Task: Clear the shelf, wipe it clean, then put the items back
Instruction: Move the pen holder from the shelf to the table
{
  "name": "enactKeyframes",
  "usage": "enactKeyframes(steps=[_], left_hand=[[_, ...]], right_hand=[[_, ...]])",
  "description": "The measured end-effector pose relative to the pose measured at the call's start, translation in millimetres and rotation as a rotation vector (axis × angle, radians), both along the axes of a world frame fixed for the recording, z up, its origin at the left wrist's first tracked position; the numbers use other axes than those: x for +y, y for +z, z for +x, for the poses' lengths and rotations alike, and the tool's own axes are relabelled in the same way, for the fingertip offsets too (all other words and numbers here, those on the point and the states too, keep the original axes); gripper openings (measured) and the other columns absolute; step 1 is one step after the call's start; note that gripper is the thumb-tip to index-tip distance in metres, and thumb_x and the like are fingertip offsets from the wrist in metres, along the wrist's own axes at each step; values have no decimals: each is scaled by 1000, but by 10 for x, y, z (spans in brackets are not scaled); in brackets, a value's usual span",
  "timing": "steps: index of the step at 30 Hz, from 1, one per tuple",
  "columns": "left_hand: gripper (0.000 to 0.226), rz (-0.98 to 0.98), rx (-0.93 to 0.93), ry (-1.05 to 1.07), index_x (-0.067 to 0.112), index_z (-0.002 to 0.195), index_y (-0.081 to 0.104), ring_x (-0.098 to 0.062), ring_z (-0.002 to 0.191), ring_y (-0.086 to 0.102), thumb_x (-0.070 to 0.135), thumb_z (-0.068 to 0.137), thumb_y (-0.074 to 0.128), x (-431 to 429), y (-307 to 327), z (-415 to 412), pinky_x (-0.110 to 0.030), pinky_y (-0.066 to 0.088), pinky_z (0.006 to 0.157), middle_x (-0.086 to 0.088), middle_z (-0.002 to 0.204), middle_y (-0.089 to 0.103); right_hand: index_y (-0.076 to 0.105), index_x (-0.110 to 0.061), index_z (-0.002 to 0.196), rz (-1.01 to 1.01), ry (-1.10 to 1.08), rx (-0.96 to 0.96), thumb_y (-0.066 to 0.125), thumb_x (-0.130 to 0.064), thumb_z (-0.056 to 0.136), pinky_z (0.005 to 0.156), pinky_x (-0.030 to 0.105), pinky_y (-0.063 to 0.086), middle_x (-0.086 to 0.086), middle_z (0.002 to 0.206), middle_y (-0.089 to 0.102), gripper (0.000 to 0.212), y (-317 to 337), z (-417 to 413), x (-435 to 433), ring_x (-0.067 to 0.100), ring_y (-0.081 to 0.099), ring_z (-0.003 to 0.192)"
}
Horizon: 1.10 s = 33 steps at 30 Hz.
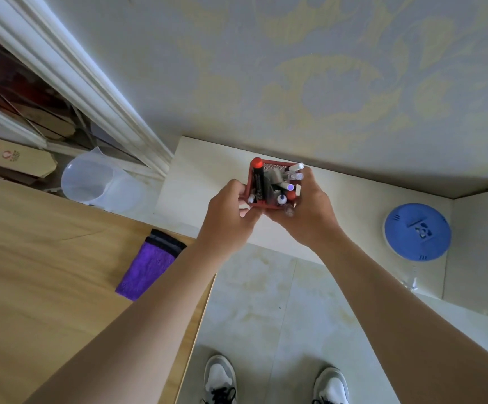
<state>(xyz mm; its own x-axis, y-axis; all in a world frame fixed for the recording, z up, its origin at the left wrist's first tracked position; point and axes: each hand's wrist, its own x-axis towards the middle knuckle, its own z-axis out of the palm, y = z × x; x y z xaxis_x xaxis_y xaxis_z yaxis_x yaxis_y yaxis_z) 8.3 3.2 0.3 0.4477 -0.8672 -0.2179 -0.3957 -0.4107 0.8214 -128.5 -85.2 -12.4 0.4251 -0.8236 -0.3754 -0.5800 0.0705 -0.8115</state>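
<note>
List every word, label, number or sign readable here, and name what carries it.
Nothing reads clearly.
Black marker with a red cap, in the red mesh pen holder: white print along the barrel, too blurred.
Brown cardboard box: orange marks and a round red logo, too blurred.
Blue round plastic disc: raised marks, none legible.

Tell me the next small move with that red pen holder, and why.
Probably carry the red pen holder left onto the wooden table. The left hand and right hand grip it over the shelf, a blue disc sits there uncleared, and the purple cloth lies folded.
</note>
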Motion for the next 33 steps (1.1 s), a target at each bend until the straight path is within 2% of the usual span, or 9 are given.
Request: enactKeyframes(steps=[3,6,10,12,15,19,22,28,33], left_hand=[[29,-47,45,20,14,106,53,-9,105,66,12,87,75,158,233,82,-17,56,82,1,109,65],[45,-63,87,41,18,123,56,-5,105,64,12,84,77,415,488,271,-20,56,87,6,116,64],[52,-43,173,96,22,131,59,-6,112,65,9,84,77,827,773,659,-27,56,95,4,122,66],[54,-51,213,144,26,129,61,-6,114,65,10,81,81,1039,896,875,-29,55,97,4,122,67],[56,-64,250,198,30,123,62,-8,116,65,6,78,83,1387,1012,1215,-29,54,98,4,120,70],[60,8,287,284,20,128,61,-5,119,62,-2,77,81,1840,961,1613,-30,48,107,7,119,70],[58,43,300,310,24,125,61,-2,118,62,-2,77,81,2070,847,1806,-26,45,107,9,117,71],[60,97,323,306,27,128,58,4,118,60,4,78,83,2271,593,2016,-20,44,104,9,122,68],[64,93,349,276,30,130,55,6,119,58,6,78,83,2243,455,2064,-22,42,107,12,125,65]], right_hand=[[41,-32,116,-5,-10,-25,87,-27,74,71,23,53,-2,106,67,63,232,61,140,14,67,84],[43,-33,116,-22,25,-37,88,-33,72,65,14,47,-8,108,64,64,532,233,361,5,65,86],[44,-26,125,-46,91,-67,84,-37,69,83,37,57,-5,114,61,69,796,634,748,18,65,100],[44,-25,127,-54,134,-91,78,-34,68,85,43,58,-4,115,57,69,869,896,964,21,64,102],[45,-23,132,-57,212,-114,78,-23,73,87,39,56,-4,114,51,68,904,1298,1287,21,62,104],[40,-24,140,39,331,-72,76,-21,82,84,26,46,-4,119,47,68,834,1748,1655,18,58,106],[40,-27,137,67,369,-39,75,-27,82,84,29,49,-4,125,52,66,705,1974,1862,16,58,108],[42,-32,124,87,354,15,78,-31,80,79,34,58,-5,114,61,57,456,2195,2063,15,62,106],[42,-33,120,113,296,40,79,-33,79,82,35,59,-6,113,63,55,359,2206,2084,11,65,102]])
